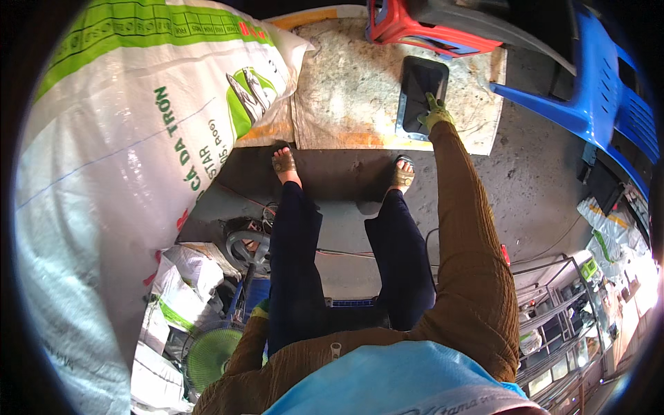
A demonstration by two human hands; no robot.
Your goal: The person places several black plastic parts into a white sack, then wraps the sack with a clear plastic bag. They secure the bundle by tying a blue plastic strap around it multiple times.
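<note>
My right hand (437, 115), in a yellow-green glove, reaches far forward with fingers apart. It lies over the right side of a dark, rounded rectangular panel or shallow tray (416, 86) with a pale blue-grey edge; which of the two I cannot tell. Beneath that piece is a worn, stained whitish sheet (346, 76) spread on the floor. My left hand (261, 309), gloved in the same colour, hangs low beside my left thigh. Its fingers are mostly hidden, so whether it holds anything does not show.
A big white-and-green woven sack (131, 138) rises at the left. Red plastic furniture (394, 28) and a blue plastic chair (588, 90) stand at the far right. A green fan (211, 356) sits by my left side, a metal rack (560, 311) at my right. Cables cross the floor.
</note>
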